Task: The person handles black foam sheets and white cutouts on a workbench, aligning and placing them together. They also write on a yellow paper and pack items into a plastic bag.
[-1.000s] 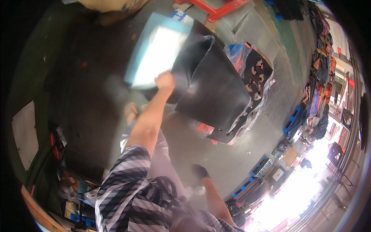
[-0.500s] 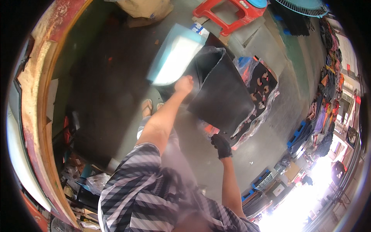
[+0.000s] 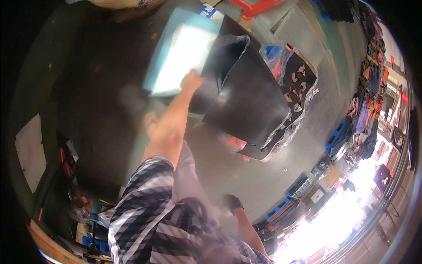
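Back toward the body goes the right hand [image 3: 233, 203]: half a second ago it was just beside the near corner of the big black sheet [image 3: 250, 97], and now it is well apart from it. The view has tipped too, so less of the red stool [image 3: 252, 9] shows.

The right hand wears a dark glove. It is small and blurry, so I cannot tell if its fingers are curled or spread.

The left hand [image 3: 191, 80] is bare, and its fingers look bent in. It is blurry too, so I cannot tell if it pinches anything. It is over the place where the black sheet meets a pale blue and white panel [image 3: 184, 53], which shines very brightly.

The black sheet lies just to the right of the left hand, and ahead of the right hand. It has a bent-up part near the left hand, with clear plastic [image 3: 241, 39] along the edge. The panel reaches out ahead of the left hand. Past the panel's far end is a blue and white box [image 3: 206, 11].

Farther right of the left hand, partly under the black sheet, is a black sheet full of holes [image 3: 310, 77]. Between the two hands, an orange-red bit [image 3: 236, 143] pokes out from under the big sheet.
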